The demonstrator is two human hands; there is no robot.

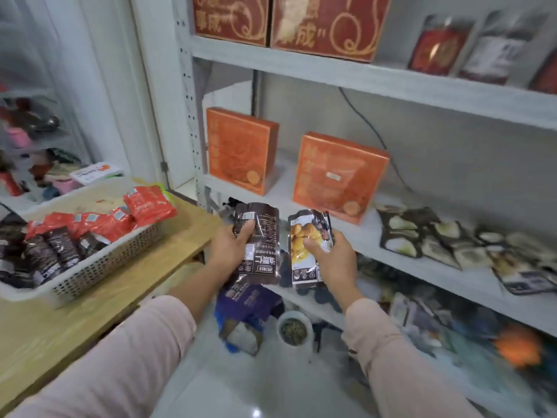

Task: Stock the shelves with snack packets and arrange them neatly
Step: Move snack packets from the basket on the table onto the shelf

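L hand [233, 245] grips a dark pkt [262, 218], thumb on its near face; the other fingers are hidden behind. R hand [327, 254] grips a 2nd pkt [307, 226] w/ a yellow nut pic, held the same way. Both pkts are upright, side by side, just apart, in the air before the mid shelf [376, 251] edge, not on it. Small print on both is too blurred to read.

On the mid shelf are 2 orange boxes [241, 149] standing near the back, and to the right a row of flat pkts [437, 236], smeared by blur and cut off at the frame edge. On the top shelf are red cartons [325, 25], tops cut off, and pouches [437, 46], labels unreadable. Low shelf contents are a blur; can't tell what they are.

On the bench [99, 303] to the left sits a perforated basket [120, 251] w/ red pkts [144, 206] and dark ones; its left end is out of frame. On the floor are a bowl [294, 327] and a purple bag [247, 300], part hidden by the held pkts.
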